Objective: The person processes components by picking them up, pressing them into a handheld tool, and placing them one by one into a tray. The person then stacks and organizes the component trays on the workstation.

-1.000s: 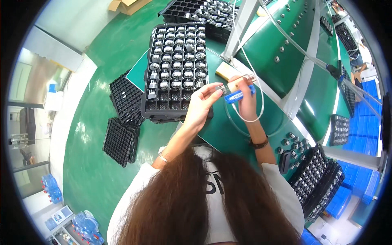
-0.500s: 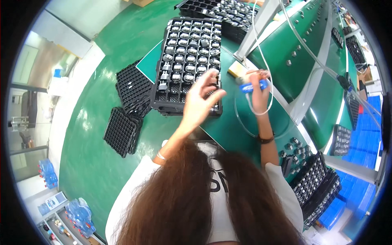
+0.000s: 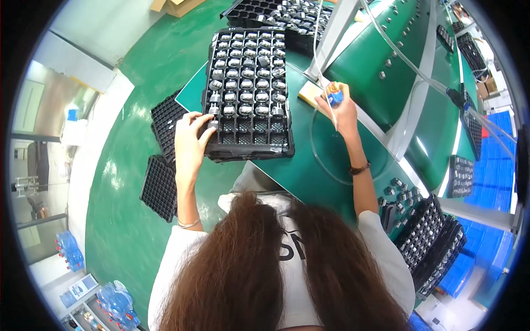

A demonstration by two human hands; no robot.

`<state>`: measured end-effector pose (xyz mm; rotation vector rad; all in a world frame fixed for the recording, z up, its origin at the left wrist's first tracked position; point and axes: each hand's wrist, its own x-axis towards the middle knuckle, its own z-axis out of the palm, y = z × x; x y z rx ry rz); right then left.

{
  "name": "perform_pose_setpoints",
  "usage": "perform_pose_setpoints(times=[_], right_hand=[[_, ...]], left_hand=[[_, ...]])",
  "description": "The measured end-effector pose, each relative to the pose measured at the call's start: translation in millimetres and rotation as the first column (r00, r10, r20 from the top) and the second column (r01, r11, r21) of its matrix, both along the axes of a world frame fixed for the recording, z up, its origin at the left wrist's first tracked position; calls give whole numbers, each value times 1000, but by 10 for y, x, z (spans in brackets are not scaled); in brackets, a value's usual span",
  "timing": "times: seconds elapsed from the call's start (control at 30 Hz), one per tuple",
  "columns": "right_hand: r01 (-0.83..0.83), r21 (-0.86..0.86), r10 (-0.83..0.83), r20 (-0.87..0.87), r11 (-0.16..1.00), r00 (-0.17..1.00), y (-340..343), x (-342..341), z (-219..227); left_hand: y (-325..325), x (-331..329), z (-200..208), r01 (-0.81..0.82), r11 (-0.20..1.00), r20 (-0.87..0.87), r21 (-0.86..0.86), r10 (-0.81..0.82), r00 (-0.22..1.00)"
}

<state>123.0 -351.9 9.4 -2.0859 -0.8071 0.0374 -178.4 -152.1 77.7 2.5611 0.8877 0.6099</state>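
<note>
The black tray (image 3: 251, 148), on top of a stack, holds rows of small shiny metal parts (image 3: 243, 85); several pockets in its near rows hold none. My left hand (image 3: 189, 146) is at the tray's near left edge, with finger and thumb closed about a small grey metal part (image 3: 213, 117) in the leftmost column. To the right of the tray, my right hand (image 3: 345, 117) is wrapped round a blue handheld air gun (image 3: 334, 98) with an orange end. A thin pale hose runs by it, and its nozzle cannot be made out.
A yellow block (image 3: 310, 92) lies by the post's foot (image 3: 316, 69). Black trays (image 3: 159, 187) stand on the green floor at left. Loose metal parts (image 3: 400, 193) and filled trays (image 3: 422, 237) sit at right. A filled tray (image 3: 295, 16) is at the back.
My left hand has moved from the tray's near right to its left edge and closed at a part there. My right hand, still gripping the air gun, has shifted slightly up and turned.
</note>
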Motion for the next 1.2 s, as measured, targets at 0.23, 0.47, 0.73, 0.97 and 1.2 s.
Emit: perform_pose_setpoints(times=[0.23,0.47,0.73,0.97,1.2], right_hand=[[-45,-53,34,-187,998,982,-256,85,44],[-112,171,96,98,979,991,29,93,-146],[208,338,-199,-61,918,978,-194,979,-179],[508,33,-507,143,861,850,-525,1837,-504],[495,165,-521,276,853,808,-550,1787,-494]], left_hand=[[122,-14,-35,78,997,128,-29,-74,989],[43,44,-22,122,956,262,-266,-50,964],[2,6,106,402,370,514,-837,284,809],[-343,557,36,560,46,533,-827,381,755],[-855,1114,-56,527,-211,462,-823,292,838]])
